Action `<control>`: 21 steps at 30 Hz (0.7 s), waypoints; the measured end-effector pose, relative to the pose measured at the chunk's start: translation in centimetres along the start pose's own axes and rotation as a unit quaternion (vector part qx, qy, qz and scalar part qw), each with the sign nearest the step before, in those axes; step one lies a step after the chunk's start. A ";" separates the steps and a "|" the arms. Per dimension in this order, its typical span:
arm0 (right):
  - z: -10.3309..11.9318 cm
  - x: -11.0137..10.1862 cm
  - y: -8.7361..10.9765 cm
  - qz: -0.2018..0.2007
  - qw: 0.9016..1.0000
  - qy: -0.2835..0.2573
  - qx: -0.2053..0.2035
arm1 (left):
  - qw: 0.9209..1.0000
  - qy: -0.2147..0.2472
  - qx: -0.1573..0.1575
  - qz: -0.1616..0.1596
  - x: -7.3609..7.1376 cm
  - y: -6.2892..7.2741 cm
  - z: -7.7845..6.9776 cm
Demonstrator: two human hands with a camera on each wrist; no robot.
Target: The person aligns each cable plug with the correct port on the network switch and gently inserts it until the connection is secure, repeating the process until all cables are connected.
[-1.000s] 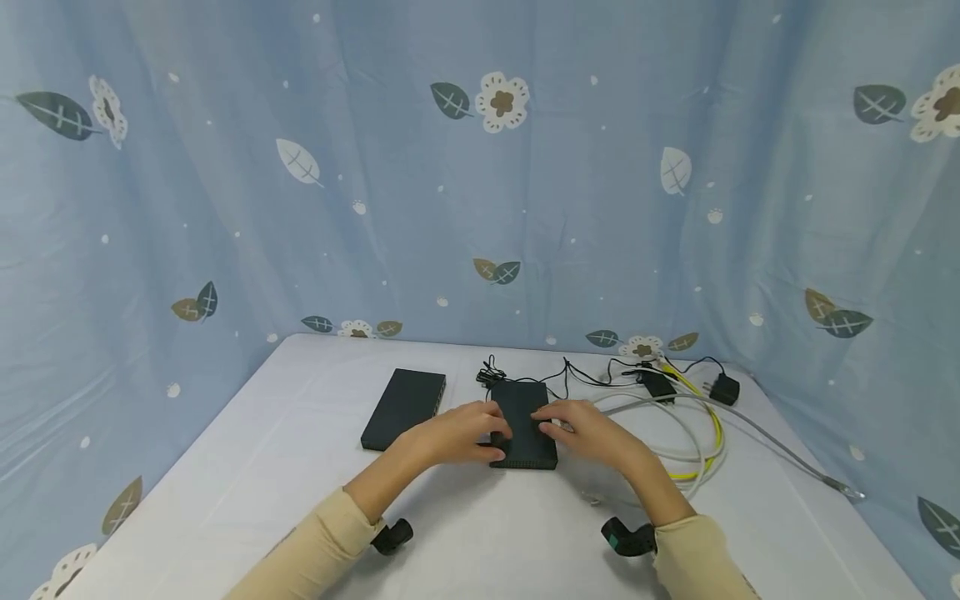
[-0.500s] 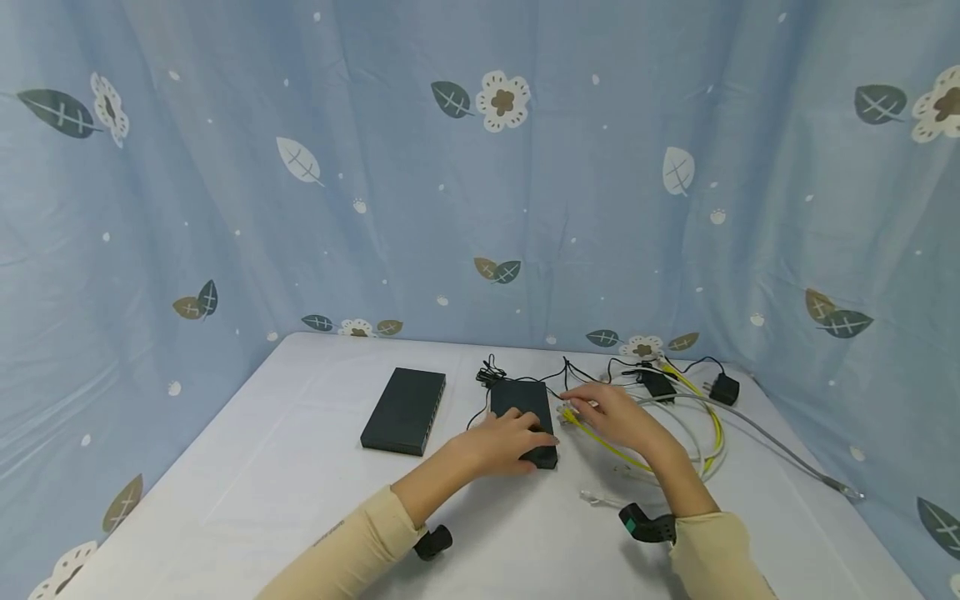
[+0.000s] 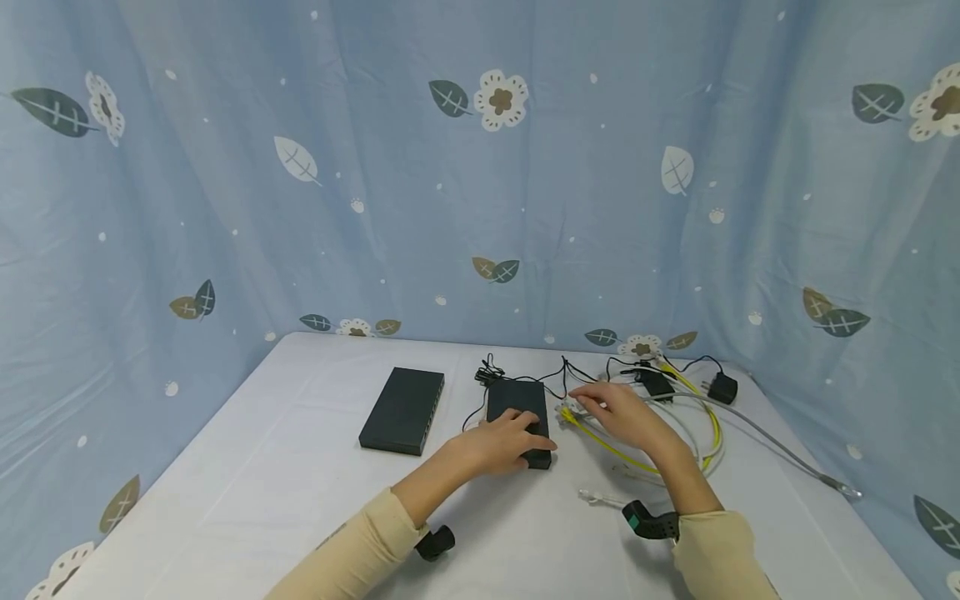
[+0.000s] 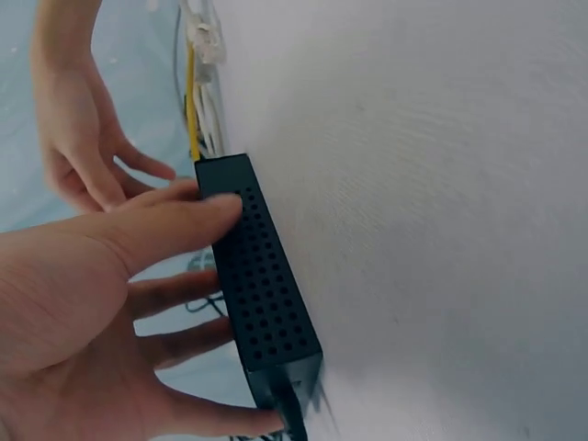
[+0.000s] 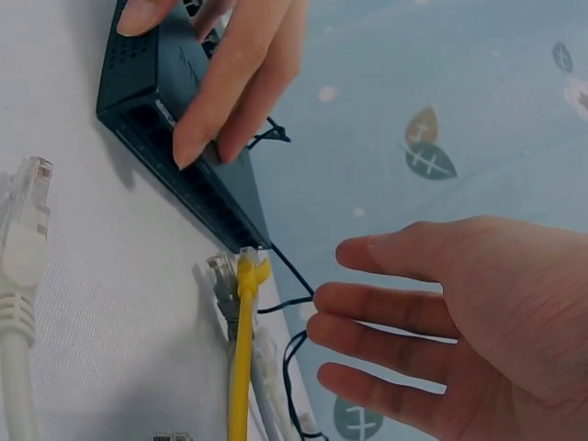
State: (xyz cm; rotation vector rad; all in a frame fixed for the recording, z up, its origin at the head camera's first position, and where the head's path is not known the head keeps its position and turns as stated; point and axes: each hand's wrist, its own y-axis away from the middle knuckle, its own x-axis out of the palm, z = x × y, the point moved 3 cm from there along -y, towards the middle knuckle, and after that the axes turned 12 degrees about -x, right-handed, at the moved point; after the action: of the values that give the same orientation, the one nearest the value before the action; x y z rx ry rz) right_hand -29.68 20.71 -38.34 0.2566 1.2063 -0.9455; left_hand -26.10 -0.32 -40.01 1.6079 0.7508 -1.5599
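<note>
A black network switch (image 3: 516,396) lies flat, with a row of ports along its right side in the right wrist view. My left hand (image 3: 498,442) holds it from the near end, thumb on the perforated face (image 4: 266,285) and fingers over the top and sides. A black power lead (image 4: 290,409) meets its left side. My right hand (image 5: 496,322) hovers to the right with fingers extended, holding nothing. Beneath it lie the plug ends of a yellow network cable (image 5: 242,349) and a grey network cable (image 5: 224,285), close to the ports.
Another black switch (image 3: 402,408) lies to the left. Looped white, grey and yellow cables spread to the right, a white plug (image 3: 591,497) nearer me. A power adapter (image 3: 722,388) and thin black cords (image 3: 489,372) lie along the back, before a curtain (image 3: 480,183).
My left hand has moved right across the switch's near end. My right hand has left the switch's right edge and moved right, uncovering the yellow plug. The switch has shifted slightly left.
</note>
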 end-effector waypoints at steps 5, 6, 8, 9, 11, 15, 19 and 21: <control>-0.1 -0.1 0.1 0.000 1.000 0.000 0.007 | 1.000 0.028 0.013 -0.001 0.4 0.1 0.9; -0.1 -0.1 0.2 0.000 1.000 -0.001 0.012 | 0.999 0.033 0.014 -0.002 0.6 0.1 1.1; -0.2 0.0 0.2 0.001 1.000 -0.003 0.019 | 0.999 0.048 0.014 -0.002 0.8 0.0 1.5; -0.2 0.0 0.2 0.002 1.000 -0.003 0.021 | 0.998 0.056 0.014 -0.001 0.9 0.0 1.7; -0.3 0.0 0.2 0.004 1.000 -0.004 0.030 | 0.997 0.073 0.012 -0.002 1.1 0.0 2.1; -0.6 0.2 0.0 0.007 1.000 -0.001 0.029 | 0.995 0.099 0.007 -0.004 1.3 0.0 2.5; -0.8 0.4 0.0 0.007 1.000 0.000 0.024 | 0.994 0.111 0.002 -0.010 1.4 0.3 2.6; -1.0 0.5 0.0 0.007 1.000 -0.001 0.023 | 0.993 0.114 -0.002 -0.015 1.3 0.3 2.6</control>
State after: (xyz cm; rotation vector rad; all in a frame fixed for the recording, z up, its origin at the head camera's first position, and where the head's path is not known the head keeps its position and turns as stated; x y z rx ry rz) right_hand -30.29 21.07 -39.17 0.3000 1.1804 -0.9606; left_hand -27.14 -2.81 -41.17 1.7988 0.9020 -1.4090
